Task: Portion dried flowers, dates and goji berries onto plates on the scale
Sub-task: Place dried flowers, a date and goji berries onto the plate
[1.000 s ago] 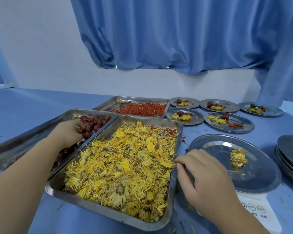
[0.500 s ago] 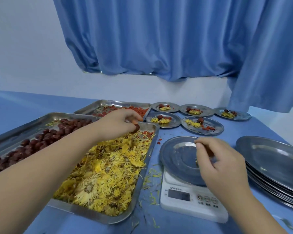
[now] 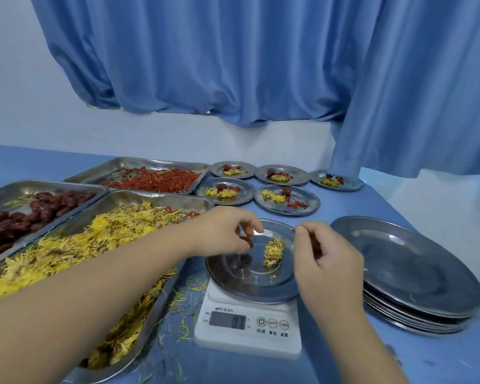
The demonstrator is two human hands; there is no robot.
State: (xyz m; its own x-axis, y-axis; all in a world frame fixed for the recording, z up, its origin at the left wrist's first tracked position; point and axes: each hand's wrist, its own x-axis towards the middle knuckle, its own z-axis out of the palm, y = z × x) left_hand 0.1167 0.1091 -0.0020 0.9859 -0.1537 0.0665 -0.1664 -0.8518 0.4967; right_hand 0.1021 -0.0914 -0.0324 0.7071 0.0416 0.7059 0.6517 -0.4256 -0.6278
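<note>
Left hand: grip pinches a red date just above the left half of the plate on the scale. Drop point lies straight below, with the dried flower clump to its right. Right hand: fingers curled over the right rim, contents unclear. Scale display and button labels too blurred to read.
</note>
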